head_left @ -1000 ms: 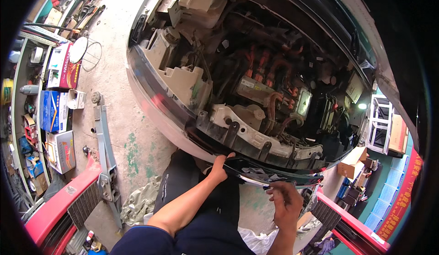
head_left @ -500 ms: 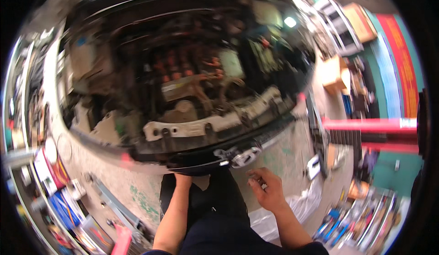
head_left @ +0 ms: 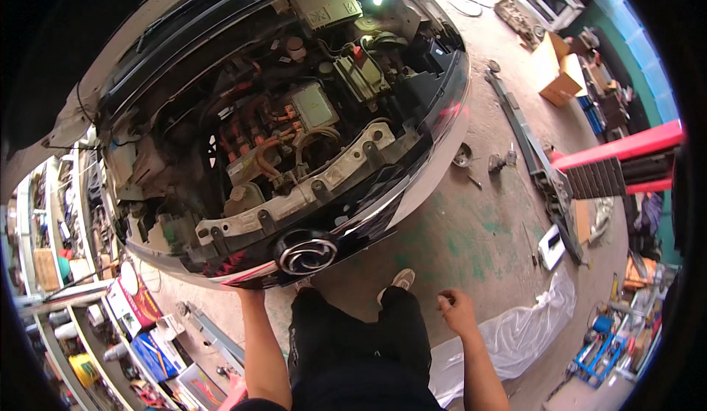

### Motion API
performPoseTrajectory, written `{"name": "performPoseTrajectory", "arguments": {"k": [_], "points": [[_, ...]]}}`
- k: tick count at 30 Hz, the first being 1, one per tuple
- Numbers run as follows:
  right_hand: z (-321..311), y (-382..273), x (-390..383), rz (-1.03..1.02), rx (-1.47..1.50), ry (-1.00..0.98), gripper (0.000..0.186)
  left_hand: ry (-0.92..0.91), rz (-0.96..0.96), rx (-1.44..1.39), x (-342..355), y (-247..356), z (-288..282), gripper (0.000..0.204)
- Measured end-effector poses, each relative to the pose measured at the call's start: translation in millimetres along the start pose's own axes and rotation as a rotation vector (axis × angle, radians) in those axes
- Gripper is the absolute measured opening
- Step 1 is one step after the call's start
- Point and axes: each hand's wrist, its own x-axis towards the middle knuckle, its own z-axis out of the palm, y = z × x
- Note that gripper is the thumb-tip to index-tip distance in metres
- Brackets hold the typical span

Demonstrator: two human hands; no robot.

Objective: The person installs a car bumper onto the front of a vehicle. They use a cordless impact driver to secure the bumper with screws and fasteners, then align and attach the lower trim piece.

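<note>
The left hand (head_left: 249, 291) reaches up to the lower edge of the car's front bumper (head_left: 346, 230), just left of the round chrome emblem (head_left: 305, 253); its fingers are hidden against the dark trim, so how they are set cannot be told. The right hand (head_left: 456, 309) hangs free out to the right, well apart from the car, fingers curled loosely as if pinching something too small to make out. The bumper's long axis runs from lower left to upper right, ahead of both hands, and the left is the nearer. Behind it lies the open engine bay (head_left: 287, 124). Underfoot is a stained concrete floor (head_left: 471, 227), with clear plastic sheeting (head_left: 530, 330), a red lift arm (head_left: 618, 149), cardboard boxes (head_left: 557, 72) and cluttered shelves (head_left: 81, 322).
</note>
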Motion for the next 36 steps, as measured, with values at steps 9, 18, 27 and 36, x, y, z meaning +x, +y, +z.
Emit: {"name": "performPoseTrajectory", "arguments": {"k": [9,18,27,36], "points": [[-24.0,-123.1,240.5,0.175,0.471,-0.447,0.04,-0.165,0.094,0.209,0.1,-0.6,-11.4,0.057],[35.3,-120.9,326.4,0.134,0.564,-0.356,0.026,0.269,0.029,0.395,-21.5,-24.3,-127.3,0.063],[49.0,-101.4,326.4,0.153,0.444,-0.32,0.024,0.383,0.024,0.076,-86.2,-62.7,-102.4,0.036],[30.5,-118.1,335.3,0.132,0.335,-0.386,0.026,-0.101,-0.546,0.614,-184.8,-178.8,315.7,0.049]]}}
